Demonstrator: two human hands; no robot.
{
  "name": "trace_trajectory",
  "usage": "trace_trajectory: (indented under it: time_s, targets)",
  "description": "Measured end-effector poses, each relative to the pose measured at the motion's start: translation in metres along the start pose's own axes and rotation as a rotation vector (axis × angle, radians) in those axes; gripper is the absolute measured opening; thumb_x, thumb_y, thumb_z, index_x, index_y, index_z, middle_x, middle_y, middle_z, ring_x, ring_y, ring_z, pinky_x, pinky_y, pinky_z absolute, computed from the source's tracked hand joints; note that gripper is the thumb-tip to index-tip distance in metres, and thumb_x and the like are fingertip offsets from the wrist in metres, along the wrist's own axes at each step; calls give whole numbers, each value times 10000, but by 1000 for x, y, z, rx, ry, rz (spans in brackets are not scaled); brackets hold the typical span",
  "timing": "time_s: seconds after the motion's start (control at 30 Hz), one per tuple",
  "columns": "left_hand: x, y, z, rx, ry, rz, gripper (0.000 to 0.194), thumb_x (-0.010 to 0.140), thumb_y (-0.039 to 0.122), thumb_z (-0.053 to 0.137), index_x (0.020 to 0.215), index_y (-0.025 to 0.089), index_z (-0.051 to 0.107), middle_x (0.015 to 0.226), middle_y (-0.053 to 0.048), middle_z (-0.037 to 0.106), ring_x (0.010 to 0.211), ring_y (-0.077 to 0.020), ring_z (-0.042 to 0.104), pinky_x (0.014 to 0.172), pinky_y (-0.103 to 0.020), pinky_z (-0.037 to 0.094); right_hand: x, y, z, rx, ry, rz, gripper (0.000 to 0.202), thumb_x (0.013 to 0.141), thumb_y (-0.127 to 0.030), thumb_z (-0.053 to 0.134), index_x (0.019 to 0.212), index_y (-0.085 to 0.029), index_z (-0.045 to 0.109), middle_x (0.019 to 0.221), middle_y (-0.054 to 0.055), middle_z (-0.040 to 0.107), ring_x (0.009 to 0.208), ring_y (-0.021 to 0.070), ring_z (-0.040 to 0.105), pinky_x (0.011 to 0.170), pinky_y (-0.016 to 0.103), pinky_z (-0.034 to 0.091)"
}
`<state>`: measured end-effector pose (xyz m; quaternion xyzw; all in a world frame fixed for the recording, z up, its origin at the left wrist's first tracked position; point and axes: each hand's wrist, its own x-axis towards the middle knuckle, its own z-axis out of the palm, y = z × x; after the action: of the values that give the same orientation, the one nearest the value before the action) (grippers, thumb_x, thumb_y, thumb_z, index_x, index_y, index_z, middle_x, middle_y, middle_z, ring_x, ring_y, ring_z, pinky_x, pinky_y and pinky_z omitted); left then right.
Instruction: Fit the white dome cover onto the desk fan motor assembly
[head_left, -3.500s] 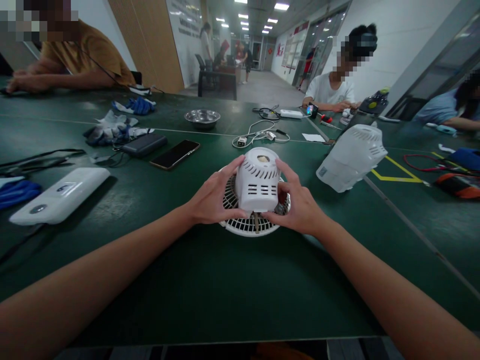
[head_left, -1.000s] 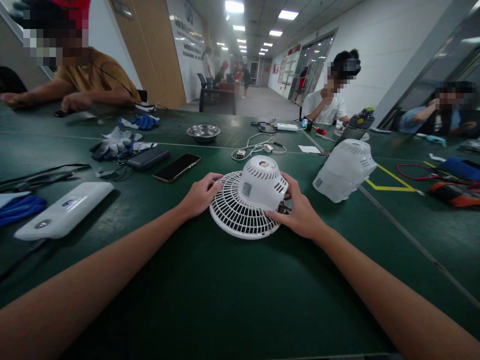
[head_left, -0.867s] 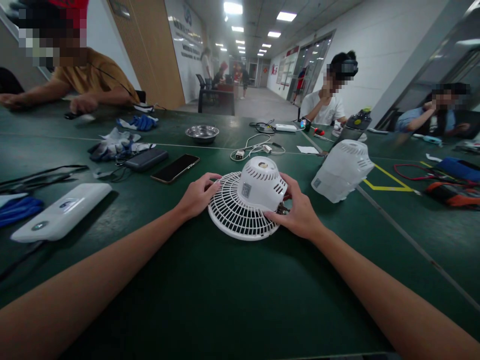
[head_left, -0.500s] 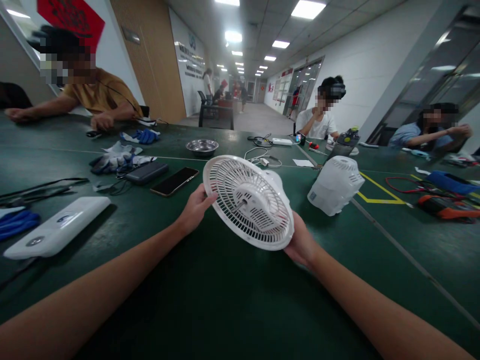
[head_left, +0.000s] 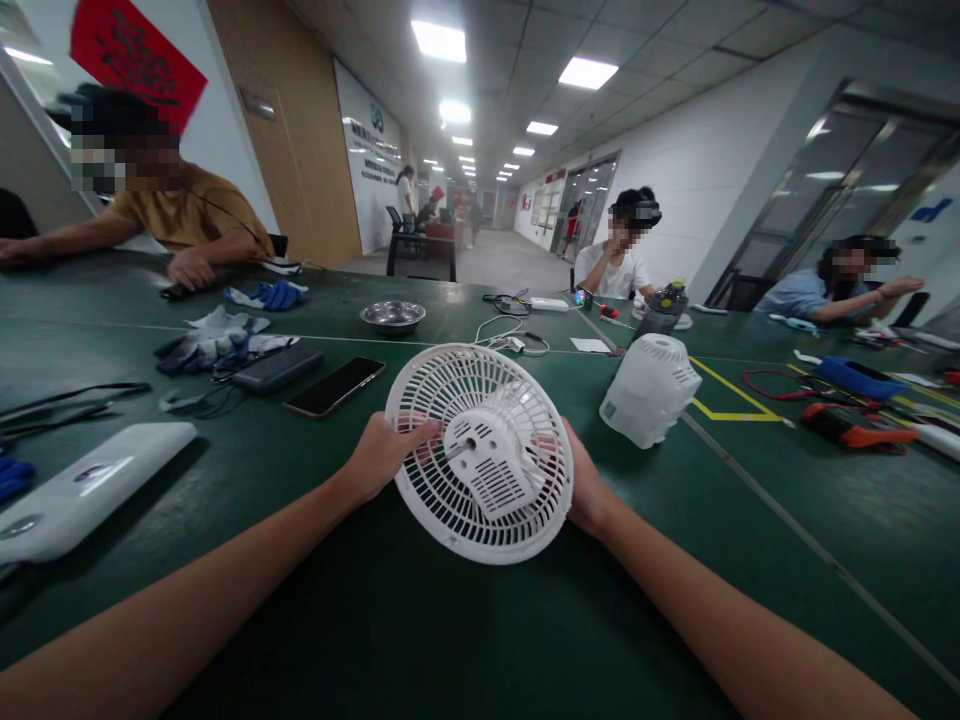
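Observation:
Between my hands, above the green table, is a round white fan grille (head_left: pixel 491 490) with slotted ribs and a vented hub at its middle. My left hand (head_left: pixel 382 455) grips its left rim, thumb over the ribs on the near side. On the opposite edge, my right hand (head_left: pixel 585 480) is closed around the rim, its fingers partly showing through the slots behind. The grille's open face is tilted up toward me. Just beyond my right hand stands a translucent white plastic-wrapped part (head_left: pixel 650 390) with vents on top.
Left of the grille lie a phone (head_left: pixel 335 387), a dark power bank (head_left: pixel 277 368), gloves (head_left: pixel 206 340) and a white device (head_left: pixel 97 485). A metal bowl (head_left: pixel 392 317) and white cable (head_left: pixel 510 340) sit farther back. A multimeter (head_left: pixel 855 425) lies right. Several people sit around the table (head_left: pixel 750 560).
The grille has turned to face me more fully and come lower and nearer. My left thumb now reaches farther over the ribs. The camera view has shifted slightly.

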<state>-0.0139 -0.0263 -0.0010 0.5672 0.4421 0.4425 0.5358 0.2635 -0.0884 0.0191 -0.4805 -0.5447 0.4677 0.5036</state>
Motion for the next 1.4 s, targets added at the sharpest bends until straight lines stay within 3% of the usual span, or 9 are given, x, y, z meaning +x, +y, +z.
trace_trajectory:
  time_s: [0.2, 0.33, 0.53, 0.67, 0.8, 0.9, 0.97, 1.07, 1.4]
  targets:
    - [-2, 6, 2, 74, 34, -62, 336, 765, 457, 797, 937, 178, 724, 845, -72, 786, 758, -280, 759, 693, -445, 647, 24, -5, -60, -703, 291, -297, 883, 778, -455, 724, 1532, -287, 295, 1160, 92, 657, 978, 320, 666, 944, 559, 509]
    - [-1, 10, -1, 64, 32, -120, 330, 781, 453, 787, 938, 170, 720, 825, -79, 784, 753, -277, 763, 678, -429, 647, 31, 5, -79, -1016, 334, -236, 789, 770, -409, 709, 1479, -259, 397, 1188, 133, 584, 1053, 364, 626, 958, 569, 484]
    - [5, 9, -11, 79, 44, -141, 345, 779, 437, 791, 982, 167, 718, 845, -84, 787, 744, -267, 765, 662, -411, 643, 33, 3, -78, -1141, 458, -310, 623, 779, -356, 667, 1363, -232, 491, 1164, 134, 531, 1115, 361, 547, 993, 571, 439]
    - [11, 2, -17, 73, 11, -163, 365, 783, 433, 788, 1028, 174, 715, 908, -96, 790, 808, -273, 767, 678, -406, 640, 31, -20, -97, -1114, 873, -511, 626, 763, -351, 668, 1342, -202, 482, 1372, 182, 427, 1325, 388, 399, 1102, 594, 322]
    - [15, -3, -21, 95, 2, -168, 394, 797, 456, 773, 1058, 169, 703, 962, -114, 785, 845, -279, 765, 677, -401, 632, 35, -19, -132, -983, 1129, -385, 791, 707, -325, 679, 1422, -172, 376, 1431, 222, 404, 1385, 412, 362, 1099, 623, 304]
    - [17, -4, -22, 90, -8, -172, 369, 799, 452, 766, 1034, 174, 705, 957, -111, 783, 855, -280, 762, 671, -398, 630, 42, 0, -151, -764, 1006, -138, 930, 667, -383, 721, 1457, -174, 276, 1349, 210, 529, 1238, 393, 538, 1021, 570, 416]
    - [17, -4, -22, 88, -19, -176, 341, 806, 447, 752, 1014, 180, 708, 944, -106, 781, 850, -278, 761, 668, -397, 629, 48, 14, -157, -704, 852, -15, 965, 608, -442, 783, 1421, -186, 329, 1284, 193, 603, 1151, 379, 611, 987, 526, 456]
    - [17, -3, -22, 89, -30, -174, 323, 821, 443, 730, 1009, 182, 709, 940, -104, 780, 841, -272, 760, 678, -403, 628, 53, 24, -158, -713, 812, 69, 911, 528, -492, 835, 1307, -197, 466, 1218, 188, 660, 1100, 382, 648, 975, 513, 471]
    - [16, -2, -23, 71, -54, -152, 315, 822, 437, 749, 994, 175, 720, 938, -95, 773, 849, -262, 752, 721, -414, 621, 49, -8, -135, -538, 1008, -313, 790, 672, -513, 766, 1294, -132, 462, 1142, 181, 685, 983, 306, 688, 884, 436, 523]
